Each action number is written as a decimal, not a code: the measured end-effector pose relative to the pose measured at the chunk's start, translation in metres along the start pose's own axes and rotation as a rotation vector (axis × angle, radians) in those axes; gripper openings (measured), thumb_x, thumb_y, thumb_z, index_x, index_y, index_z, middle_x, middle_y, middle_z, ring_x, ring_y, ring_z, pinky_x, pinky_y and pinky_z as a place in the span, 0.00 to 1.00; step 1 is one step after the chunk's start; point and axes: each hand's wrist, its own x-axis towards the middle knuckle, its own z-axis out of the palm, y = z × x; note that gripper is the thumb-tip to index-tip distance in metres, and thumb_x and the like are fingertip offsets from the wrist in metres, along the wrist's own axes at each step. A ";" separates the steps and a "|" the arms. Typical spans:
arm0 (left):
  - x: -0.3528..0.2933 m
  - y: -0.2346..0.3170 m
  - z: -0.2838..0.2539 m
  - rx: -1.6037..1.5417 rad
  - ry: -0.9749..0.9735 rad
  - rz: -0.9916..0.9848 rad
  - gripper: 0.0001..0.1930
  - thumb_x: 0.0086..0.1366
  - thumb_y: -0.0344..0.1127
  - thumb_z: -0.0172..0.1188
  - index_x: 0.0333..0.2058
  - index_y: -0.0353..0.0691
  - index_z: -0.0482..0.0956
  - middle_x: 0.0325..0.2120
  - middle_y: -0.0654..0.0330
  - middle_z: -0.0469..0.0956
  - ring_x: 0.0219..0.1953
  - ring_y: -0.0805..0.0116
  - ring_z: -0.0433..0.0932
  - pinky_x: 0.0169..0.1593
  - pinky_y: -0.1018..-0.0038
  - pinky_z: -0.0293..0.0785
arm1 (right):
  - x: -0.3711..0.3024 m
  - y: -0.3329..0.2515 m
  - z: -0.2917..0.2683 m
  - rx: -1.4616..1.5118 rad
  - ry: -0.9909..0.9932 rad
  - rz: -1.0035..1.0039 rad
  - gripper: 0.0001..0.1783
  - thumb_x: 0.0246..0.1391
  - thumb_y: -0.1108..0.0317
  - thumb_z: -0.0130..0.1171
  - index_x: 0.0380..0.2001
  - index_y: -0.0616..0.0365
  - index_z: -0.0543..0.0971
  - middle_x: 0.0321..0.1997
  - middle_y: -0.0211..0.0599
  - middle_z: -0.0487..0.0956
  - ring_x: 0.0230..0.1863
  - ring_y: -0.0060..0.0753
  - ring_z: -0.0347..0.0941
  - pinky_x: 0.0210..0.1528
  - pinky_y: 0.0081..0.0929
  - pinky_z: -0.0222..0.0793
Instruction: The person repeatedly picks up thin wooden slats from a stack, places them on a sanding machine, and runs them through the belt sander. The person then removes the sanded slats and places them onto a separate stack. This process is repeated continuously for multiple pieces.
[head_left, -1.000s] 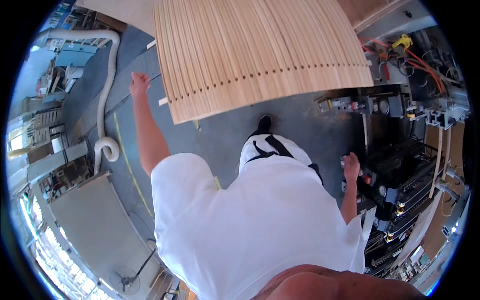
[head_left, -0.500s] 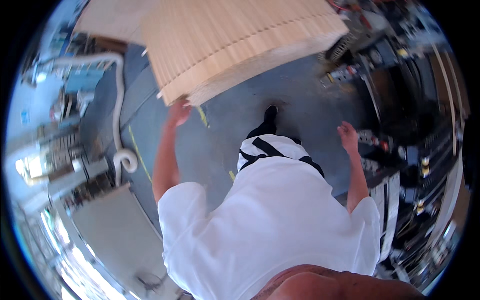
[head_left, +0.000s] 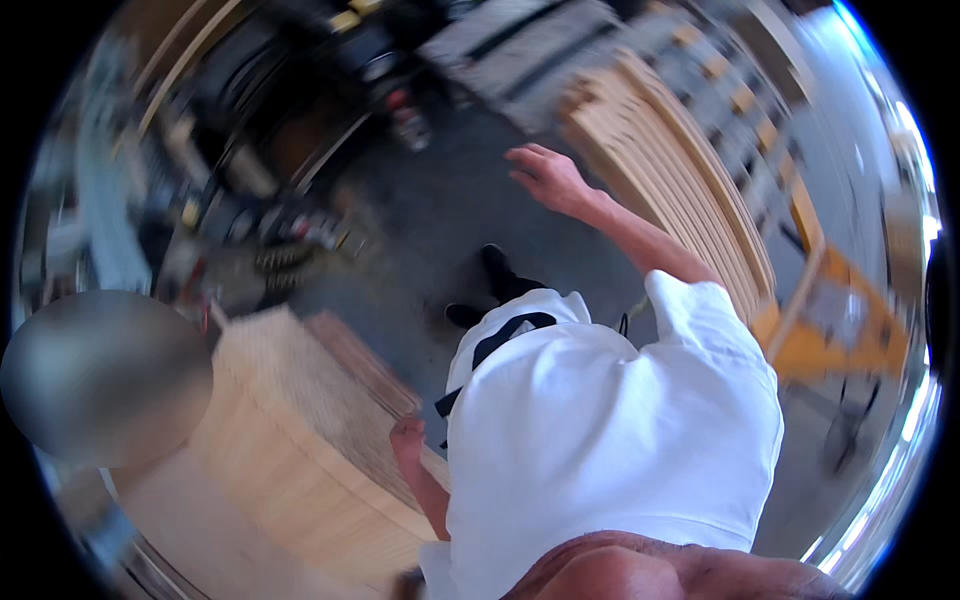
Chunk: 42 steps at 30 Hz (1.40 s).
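Two wood stacks (head_left: pixel 675 170) flank grey floor (head_left: pixel 430 200), right hand (head_left: pixel 552 180) loosely empty, left hand (head_left: pixel 407 440) of unclear grip.

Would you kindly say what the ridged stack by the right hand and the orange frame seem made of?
Ridged stack: likely bare, matte wood, judging by its pale tan colour. Orange frame: perhaps painted metal, given its even colour, but blur leaves that open.
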 end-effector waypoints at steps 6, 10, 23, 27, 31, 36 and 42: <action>0.111 0.204 0.069 0.587 -0.090 0.566 0.16 0.66 0.37 0.55 0.46 0.30 0.78 0.36 0.56 0.82 0.40 0.71 0.79 0.46 0.74 0.73 | -0.133 0.087 -0.131 -0.525 0.542 0.262 0.15 0.51 0.68 0.63 0.44 0.53 0.79 0.47 0.38 0.79 0.49 0.47 0.74 0.50 0.39 0.71; 0.171 0.275 0.115 0.688 -0.167 0.611 0.19 0.66 0.39 0.56 0.50 0.30 0.76 0.37 0.52 0.82 0.40 0.67 0.80 0.48 0.72 0.73 | -0.207 0.147 -0.167 -0.882 0.657 0.577 0.20 0.46 0.65 0.65 0.44 0.54 0.77 0.49 0.38 0.77 0.52 0.44 0.71 0.52 0.42 0.67; 0.160 0.368 0.209 0.928 -0.291 0.650 0.21 0.63 0.43 0.60 0.50 0.33 0.78 0.42 0.48 0.82 0.46 0.60 0.81 0.50 0.70 0.75 | -0.233 0.205 -0.169 -0.930 0.592 0.692 0.15 0.49 0.69 0.61 0.42 0.57 0.77 0.48 0.46 0.77 0.51 0.51 0.72 0.55 0.45 0.67; 0.211 0.402 0.167 0.860 -0.248 0.571 0.20 0.63 0.42 0.61 0.48 0.33 0.78 0.42 0.49 0.82 0.46 0.60 0.81 0.50 0.69 0.75 | -0.217 0.193 -0.174 -0.978 0.504 0.673 0.12 0.52 0.70 0.56 0.42 0.58 0.75 0.43 0.43 0.76 0.48 0.50 0.71 0.51 0.44 0.68; 0.265 0.485 0.140 0.756 -0.216 0.624 0.15 0.61 0.41 0.61 0.41 0.35 0.81 0.34 0.53 0.83 0.38 0.62 0.82 0.45 0.68 0.76 | -0.190 0.169 -0.182 -0.966 0.306 0.775 0.15 0.53 0.71 0.56 0.45 0.59 0.73 0.45 0.45 0.74 0.49 0.53 0.68 0.52 0.46 0.66; 0.319 0.685 0.089 0.790 0.126 1.046 0.10 0.58 0.37 0.57 0.32 0.36 0.79 0.32 0.44 0.79 0.40 0.46 0.79 0.44 0.58 0.74 | -0.139 0.103 -0.175 -1.001 0.297 0.853 0.15 0.54 0.74 0.55 0.47 0.57 0.72 0.48 0.47 0.73 0.52 0.56 0.68 0.52 0.46 0.66; 0.354 0.931 0.032 0.886 0.651 1.163 0.26 0.61 0.44 0.60 0.55 0.38 0.71 0.62 0.51 0.63 0.66 0.49 0.56 0.64 0.54 0.59 | 0.020 -0.023 -0.149 -0.799 0.447 0.776 0.19 0.54 0.80 0.54 0.51 0.60 0.72 0.52 0.49 0.74 0.51 0.56 0.71 0.51 0.44 0.69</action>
